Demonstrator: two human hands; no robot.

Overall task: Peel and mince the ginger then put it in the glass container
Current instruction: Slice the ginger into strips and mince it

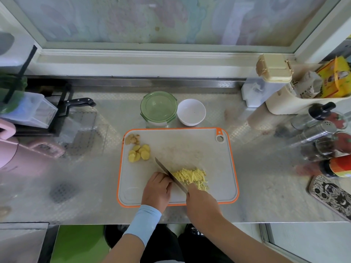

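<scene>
A pile of yellow ginger strips [191,176] lies on the grey cutting board with an orange rim [235,168]. Several peeled ginger slices [139,153] sit at the board's upper left, with a small heap of peel scraps [133,139] behind them. My right hand [201,202] grips the handle of a knife [169,173], whose blade slants across the board at the left edge of the strips. My left hand [156,188] rests on the board left of the blade, fingers curled, knuckles by the steel. The glass container [158,109] with its green lid on stands behind the board.
A white bowl [191,112] stands beside the container. A black-handled knife [79,102] lies in a rack at the left. Bottles and shakers [321,130] crowd the right side, and a phone [330,196] lies near the right front edge. A pink kettle [11,149] is at far left.
</scene>
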